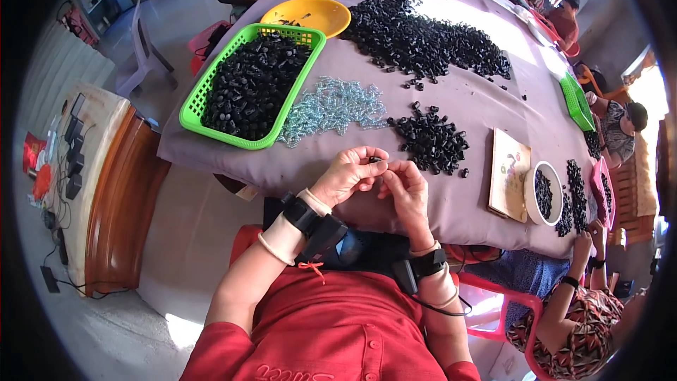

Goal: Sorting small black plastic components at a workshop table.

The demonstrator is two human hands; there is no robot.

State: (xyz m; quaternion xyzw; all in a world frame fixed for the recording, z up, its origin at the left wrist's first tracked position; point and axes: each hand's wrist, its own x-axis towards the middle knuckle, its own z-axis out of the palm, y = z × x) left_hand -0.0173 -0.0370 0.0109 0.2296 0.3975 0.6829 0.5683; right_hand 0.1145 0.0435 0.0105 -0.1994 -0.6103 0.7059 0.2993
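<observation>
My left hand [350,178] is closed in a pinch over the table's near edge, with a small black piece [374,160] showing between thumb and forefinger. Close against it, my right hand [405,188] also pinches; whatever its fingertips hold is too small to make out. Just beyond my hands lie a heap of small black plastic pieces [431,142] and, to its left, a spread of clear bluish springs [335,107]. A green plastic basket [189,114] full of black round-topped pieces stands left of the springs.
A yellow dish [337,17] sits behind the basket. Farther back spreads a large black heap [409,35]. To the right are a worn notepad [509,173], a white bowl [530,194] and a pink tray [612,201]. Co-workers sit around the table; one person's arm [575,275] reaches in nearby.
</observation>
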